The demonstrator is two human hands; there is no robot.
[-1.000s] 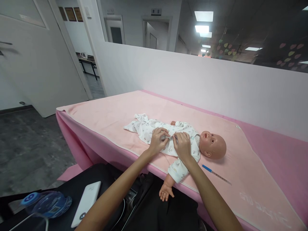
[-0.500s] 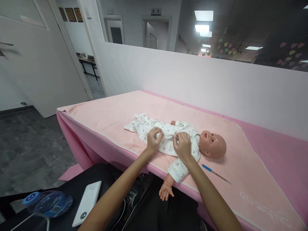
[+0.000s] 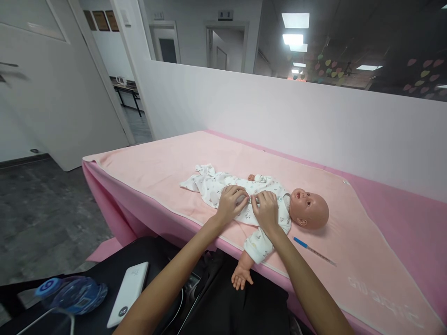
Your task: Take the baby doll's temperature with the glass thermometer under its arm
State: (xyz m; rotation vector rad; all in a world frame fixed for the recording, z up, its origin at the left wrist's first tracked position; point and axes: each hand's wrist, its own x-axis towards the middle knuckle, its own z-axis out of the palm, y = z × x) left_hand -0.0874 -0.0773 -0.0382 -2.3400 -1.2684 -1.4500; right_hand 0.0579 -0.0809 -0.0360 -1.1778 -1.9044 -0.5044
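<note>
A baby doll (image 3: 312, 210) lies on its back with its head to the right, dressed in a white printed romper (image 3: 206, 185). My left hand (image 3: 232, 203) pinches the front of the romper at the doll's belly. Close beside it, my right hand (image 3: 265, 208) also has its fingertips closed on the romper's front edge, near a small snap at the chest. The fingers of both hands almost meet and hide the exact spot they grip. One doll arm (image 3: 243, 271) hangs over the near table edge, below my right wrist.
A blue-capped thermometer (image 3: 314, 251) lies near the doll's head on the pink blanket (image 3: 150, 170). At the lower left, a white power bank (image 3: 128, 294) and a water bottle (image 3: 75, 294) rest on a black seat. A white partition (image 3: 279, 111) stands behind the table.
My left hand has moved right along the romper's front, closing in on my right hand. The right hand stays nearly in place, and the doll lies as before.
</note>
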